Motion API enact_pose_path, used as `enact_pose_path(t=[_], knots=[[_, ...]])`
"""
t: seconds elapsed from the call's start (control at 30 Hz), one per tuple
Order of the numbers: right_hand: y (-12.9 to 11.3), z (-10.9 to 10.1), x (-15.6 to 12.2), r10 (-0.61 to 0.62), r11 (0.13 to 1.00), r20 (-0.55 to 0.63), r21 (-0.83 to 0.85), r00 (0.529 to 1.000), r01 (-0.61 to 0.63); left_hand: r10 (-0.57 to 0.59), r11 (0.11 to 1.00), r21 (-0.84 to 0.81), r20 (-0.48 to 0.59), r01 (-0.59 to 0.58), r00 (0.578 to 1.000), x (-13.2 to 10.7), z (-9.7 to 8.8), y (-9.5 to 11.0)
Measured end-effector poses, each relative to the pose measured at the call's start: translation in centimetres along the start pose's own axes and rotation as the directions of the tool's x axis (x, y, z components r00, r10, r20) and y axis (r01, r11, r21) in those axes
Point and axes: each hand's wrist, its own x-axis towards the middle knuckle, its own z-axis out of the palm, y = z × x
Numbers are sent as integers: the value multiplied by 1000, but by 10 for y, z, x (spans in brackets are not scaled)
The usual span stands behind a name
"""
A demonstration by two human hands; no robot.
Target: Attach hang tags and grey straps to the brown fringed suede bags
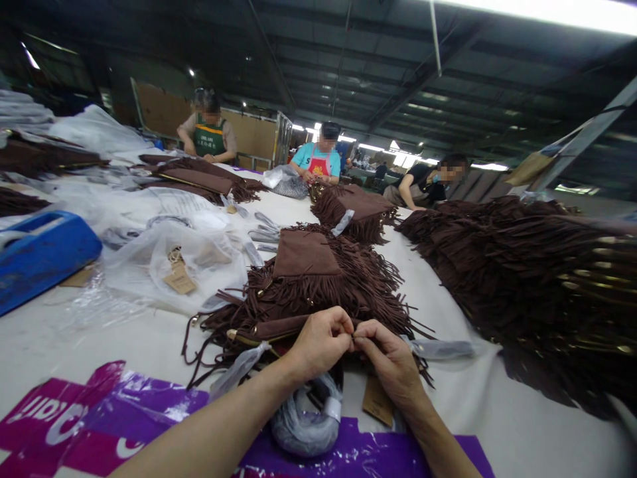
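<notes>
A brown fringed bag (283, 325) lies in front of me, its zipper edge towards me. Over that edge my left hand (323, 338) is closed in a pinch. My right hand (385, 352) pinches right beside it, fingertips nearly touching the left ones. What the fingertips hold is too small to make out. Below the hands sits a coiled strap wrapped in clear plastic (306, 425). A brown cardboard tag (378, 400) hangs beside my right wrist. Behind the bag lies another brown fringed bag (308, 252).
A large pile of fringed bags (537, 279) rises at right. At left are a blue tape dispenser (50, 252) and clear plastic bags (174, 259). Purple printed plastic (164, 398) covers the near edge. Several people work across the table (448, 312).
</notes>
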Motion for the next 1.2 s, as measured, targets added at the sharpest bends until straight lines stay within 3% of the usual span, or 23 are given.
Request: enact_pose_path(t=[0.27, 0.43, 0.53, 0.63, 0.7, 0.8, 0.87, 0.93, 1.0, 1.07, 1.2], knots=[[2, 6, -3, -6, 999, 7, -52, 1000, 6, 8, 1000, 19, -44, -7, 999, 2, 2, -4], [0, 8, 0, -4, 997, -7, -74, 1000, 3, -65, 998, -2, -22, 65, 998, 3, 5, -7], [-13, 1, -3, -83, 975, -50, -209, 995, 71, -105, 994, 17, 58, 104, 993, 1, -2, 7], [-37, -6, -19, -206, 913, -4, -361, 979, 191, -1, 975, 222, 75, -16, 997, -5, -26, 39], [-54, -3, -37, -210, 870, 164, -419, 964, 261, 86, 885, 450, 91, -118, 992, -13, -49, 62], [-72, 21, -65, -259, 768, 418, -457, 871, 448, 81, 572, 799, 169, -184, 982, -31, -77, 78], [-74, 45, -78, -280, 705, 476, -488, 834, 515, 19, 321, 925, 210, -205, 978, -46, -83, 74], [-71, 68, -85, -195, 680, 435, -586, 879, 441, -16, 145, 956, 260, -255, 965, -59, -81, 62], [-67, 82, -88, -95, 642, 362, -689, 927, 335, -17, 68, 946, 318, -317, 948, -66, -78, 53], [-65, 84, -89, -79, 599, 356, -729, 931, 330, -23, 55, 941, 336, -335, 942, -67, -77, 53], [-73, 59, -95, -161, 593, 357, -710, 920, 380, 16, 59, 956, 286, -287, 958, -59, -88, 76]])
